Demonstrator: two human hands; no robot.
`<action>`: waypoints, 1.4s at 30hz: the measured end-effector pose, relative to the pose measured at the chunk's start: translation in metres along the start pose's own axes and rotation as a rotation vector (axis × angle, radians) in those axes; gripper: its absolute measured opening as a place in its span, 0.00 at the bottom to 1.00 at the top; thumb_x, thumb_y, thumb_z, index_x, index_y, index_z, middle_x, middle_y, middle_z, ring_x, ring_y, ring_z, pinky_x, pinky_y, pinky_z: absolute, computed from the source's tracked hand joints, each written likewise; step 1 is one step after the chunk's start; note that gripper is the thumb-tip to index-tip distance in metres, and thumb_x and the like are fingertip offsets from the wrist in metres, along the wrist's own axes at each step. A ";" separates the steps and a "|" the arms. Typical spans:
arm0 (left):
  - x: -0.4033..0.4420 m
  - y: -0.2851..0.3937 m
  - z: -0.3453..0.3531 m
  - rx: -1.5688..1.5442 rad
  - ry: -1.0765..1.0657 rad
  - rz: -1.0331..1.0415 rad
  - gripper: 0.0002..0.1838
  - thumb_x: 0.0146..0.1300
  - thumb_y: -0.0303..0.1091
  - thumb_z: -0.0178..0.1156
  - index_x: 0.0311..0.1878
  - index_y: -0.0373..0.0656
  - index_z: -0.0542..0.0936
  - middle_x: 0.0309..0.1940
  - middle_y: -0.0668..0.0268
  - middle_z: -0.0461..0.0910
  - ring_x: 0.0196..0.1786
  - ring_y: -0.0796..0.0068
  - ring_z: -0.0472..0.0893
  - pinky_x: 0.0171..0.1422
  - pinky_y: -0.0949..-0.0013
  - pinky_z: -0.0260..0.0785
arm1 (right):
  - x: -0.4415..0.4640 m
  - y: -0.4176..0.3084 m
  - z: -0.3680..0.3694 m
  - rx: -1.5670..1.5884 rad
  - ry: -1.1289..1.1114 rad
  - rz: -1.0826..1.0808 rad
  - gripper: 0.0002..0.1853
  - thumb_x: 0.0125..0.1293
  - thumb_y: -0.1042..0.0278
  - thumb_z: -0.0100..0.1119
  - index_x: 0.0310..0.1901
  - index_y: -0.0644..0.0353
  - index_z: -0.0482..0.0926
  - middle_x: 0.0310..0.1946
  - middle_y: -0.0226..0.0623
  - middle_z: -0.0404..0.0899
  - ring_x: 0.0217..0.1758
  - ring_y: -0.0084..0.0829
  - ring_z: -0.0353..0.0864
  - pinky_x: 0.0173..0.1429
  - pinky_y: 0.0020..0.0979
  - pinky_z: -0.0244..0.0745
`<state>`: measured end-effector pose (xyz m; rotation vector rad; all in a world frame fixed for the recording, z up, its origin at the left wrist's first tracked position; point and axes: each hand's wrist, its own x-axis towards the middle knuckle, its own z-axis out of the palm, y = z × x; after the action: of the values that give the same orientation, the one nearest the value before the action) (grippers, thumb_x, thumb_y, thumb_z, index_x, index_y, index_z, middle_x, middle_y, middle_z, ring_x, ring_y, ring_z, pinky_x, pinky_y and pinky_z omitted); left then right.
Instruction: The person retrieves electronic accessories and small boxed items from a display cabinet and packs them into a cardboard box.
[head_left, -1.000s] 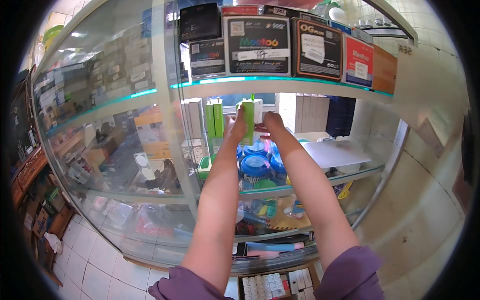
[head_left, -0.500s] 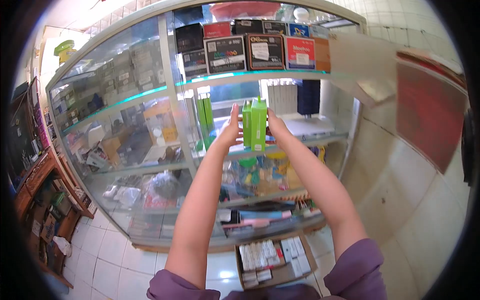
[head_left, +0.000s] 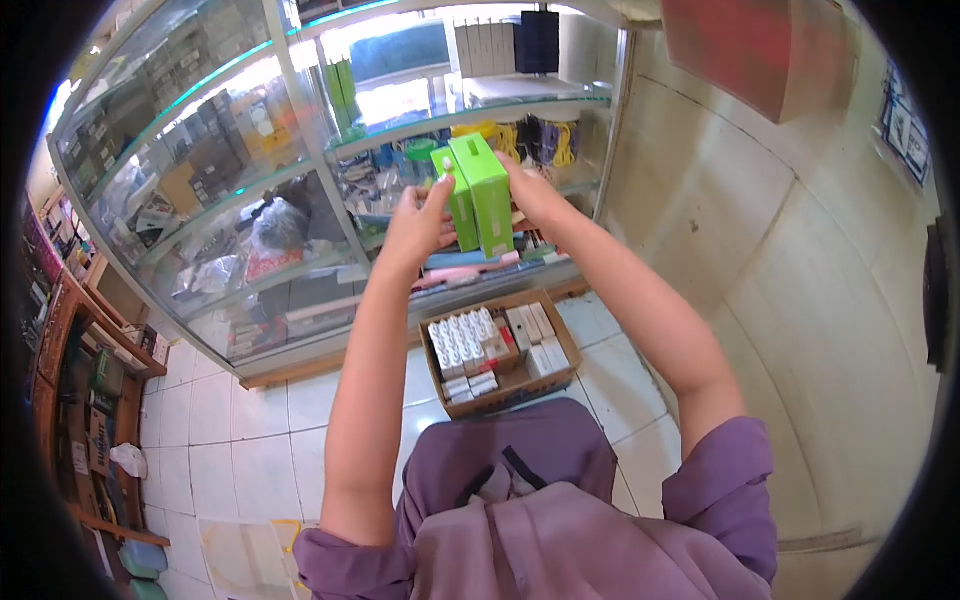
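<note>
Two green boxes stand side by side between my hands, in front of the glass display case. My left hand [head_left: 418,222] presses the outer side of the left green box [head_left: 461,205], thumb near its top. My right hand [head_left: 532,190] is closed around the right side of the larger green box [head_left: 488,195], its fingers partly hidden behind it. Below the hands, a cardboard carton [head_left: 455,405] on the floor holds rows of small white boxes [head_left: 462,340].
The glass display case [head_left: 300,330] fills the left and middle, its shelves stocked. More green boxes [head_left: 341,85] stand on a shelf. A wooden cabinet [head_left: 55,340] is at far left. The pale wall [head_left: 720,240] rises on the right. White tiles [head_left: 250,415] cover the floor.
My view has tilted down toward the floor carton. Both hands have drawn the green boxes down and away from the middle shelf, and the boxes' tops now show.
</note>
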<state>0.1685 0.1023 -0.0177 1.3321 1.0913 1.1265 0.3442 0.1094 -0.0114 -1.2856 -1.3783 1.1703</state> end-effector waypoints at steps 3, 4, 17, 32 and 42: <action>-0.008 -0.049 0.013 -0.044 -0.029 -0.097 0.37 0.62 0.54 0.57 0.58 0.27 0.63 0.49 0.43 0.72 0.49 0.60 0.79 0.53 0.66 0.76 | -0.009 0.057 -0.011 -0.025 -0.045 0.046 0.38 0.65 0.28 0.34 0.58 0.55 0.71 0.50 0.39 0.75 0.50 0.35 0.75 0.49 0.45 0.74; -0.008 -0.069 0.018 -0.052 -0.021 -0.109 0.35 0.61 0.55 0.59 0.54 0.29 0.67 0.43 0.51 0.74 0.43 0.67 0.79 0.46 0.69 0.75 | -0.016 0.072 -0.012 0.008 -0.050 0.098 0.39 0.64 0.27 0.34 0.59 0.55 0.70 0.51 0.39 0.75 0.51 0.35 0.75 0.49 0.44 0.74; -0.013 -0.286 0.059 0.205 -0.176 -0.358 0.30 0.61 0.51 0.60 0.56 0.33 0.75 0.41 0.60 0.80 0.44 0.73 0.78 0.46 0.73 0.70 | -0.035 0.291 -0.017 0.126 -0.049 0.388 0.37 0.66 0.32 0.42 0.61 0.59 0.70 0.48 0.38 0.77 0.47 0.30 0.78 0.46 0.36 0.76; 0.002 -0.376 0.070 -0.001 -0.362 -0.627 0.28 0.60 0.39 0.63 0.58 0.32 0.71 0.46 0.60 0.79 0.48 0.74 0.77 0.54 0.72 0.67 | -0.031 0.373 -0.022 -0.326 -0.058 0.209 0.26 0.70 0.48 0.45 0.54 0.66 0.75 0.42 0.54 0.80 0.46 0.45 0.81 0.51 0.36 0.72; 0.000 -0.372 0.073 0.057 -0.479 -0.724 0.27 0.60 0.37 0.63 0.56 0.28 0.70 0.44 0.56 0.79 0.44 0.71 0.79 0.53 0.71 0.69 | -0.038 0.373 -0.019 -0.387 0.082 0.142 0.23 0.69 0.53 0.48 0.51 0.66 0.77 0.40 0.55 0.80 0.44 0.50 0.81 0.49 0.39 0.74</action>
<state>0.2330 0.1121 -0.3907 1.0305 1.1038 0.2282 0.4240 0.0783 -0.3770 -1.7082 -1.5202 0.9576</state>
